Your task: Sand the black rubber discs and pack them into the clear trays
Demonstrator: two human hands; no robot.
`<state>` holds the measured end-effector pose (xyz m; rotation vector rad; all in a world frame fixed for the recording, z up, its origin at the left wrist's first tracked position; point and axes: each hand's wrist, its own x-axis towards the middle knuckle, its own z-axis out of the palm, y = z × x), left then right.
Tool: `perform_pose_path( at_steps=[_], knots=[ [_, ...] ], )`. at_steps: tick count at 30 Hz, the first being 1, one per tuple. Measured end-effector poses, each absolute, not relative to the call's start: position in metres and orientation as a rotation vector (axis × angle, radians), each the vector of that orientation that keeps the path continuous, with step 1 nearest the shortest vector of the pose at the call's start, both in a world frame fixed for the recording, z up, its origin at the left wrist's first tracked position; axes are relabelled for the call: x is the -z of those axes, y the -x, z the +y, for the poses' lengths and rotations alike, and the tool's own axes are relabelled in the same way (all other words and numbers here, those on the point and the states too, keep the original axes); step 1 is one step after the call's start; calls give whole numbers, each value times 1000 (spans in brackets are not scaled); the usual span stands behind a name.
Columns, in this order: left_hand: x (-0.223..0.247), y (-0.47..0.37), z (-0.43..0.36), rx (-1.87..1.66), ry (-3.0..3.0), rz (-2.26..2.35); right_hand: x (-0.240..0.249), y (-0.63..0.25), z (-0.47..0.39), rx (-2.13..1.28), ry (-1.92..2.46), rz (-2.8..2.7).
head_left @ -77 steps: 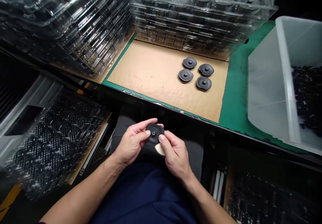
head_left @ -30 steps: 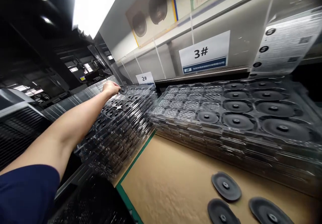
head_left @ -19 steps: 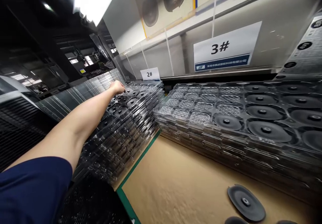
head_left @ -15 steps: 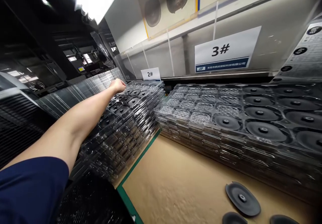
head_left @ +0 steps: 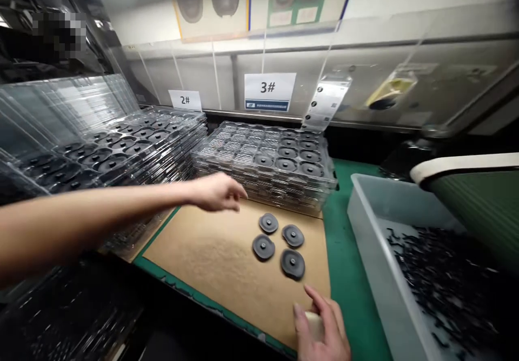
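Observation:
My left hand (head_left: pixel 221 192) reaches over the brown board (head_left: pixel 182 242), in front of the right tray stack. Its fingers are loosely curled and apart, with nothing visible in them. Four-lobed in layout, several dark grey round plastic discs (head_left: pixel 292 263) with raised centre hubs lie on the board, right of that hand. My right hand (head_left: pixel 324 328) is low at the board's front right corner. Its thumb and fingers curve around a pale, smooth object (head_left: pixel 314 324), mostly hidden by the hand. Clear plastic trays (head_left: pixel 259 155) stand stacked behind, some pockets holding discs.
A second stack of clear trays (head_left: pixel 133 139) with discs stands at the left. On the right is a grey bin (head_left: pixel 368 236) holding many small black scraps (head_left: pixel 446 280). Signs 2# (head_left: pixel 185 100) and 3# (head_left: pixel 270 92) stand behind the stacks. Green mat (head_left: pixel 348 231) borders the board.
My left hand has come back from the left tray stack to above the board. The view has swung right, bringing my right hand, the bin and all the loose discs into sight.

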<state>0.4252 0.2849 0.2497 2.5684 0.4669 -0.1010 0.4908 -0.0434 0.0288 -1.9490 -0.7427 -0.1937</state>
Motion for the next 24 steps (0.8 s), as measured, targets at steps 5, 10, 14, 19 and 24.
perform_pose_path(
  at_steps=[5, 10, 14, 19, 24],
  knots=[
    [-135, -441, 209, 77, -2503, 724, -30, -496, -43, 311, 1869, -928],
    [-86, -434, 167, -186, -2358, 886, -25, -494, -39, 257, 1880, -891],
    [-86, -410, 137, -362, -2161, 847, -28, -491, -38, 147, 1902, -949],
    [-86, -345, 90, -467, -1917, 784, -42, -450, -45, -232, 1818, -1052],
    [-75, -253, 53, -430, -1568, 718, -32, -371, -62, -911, 1475, -548]
  ],
)
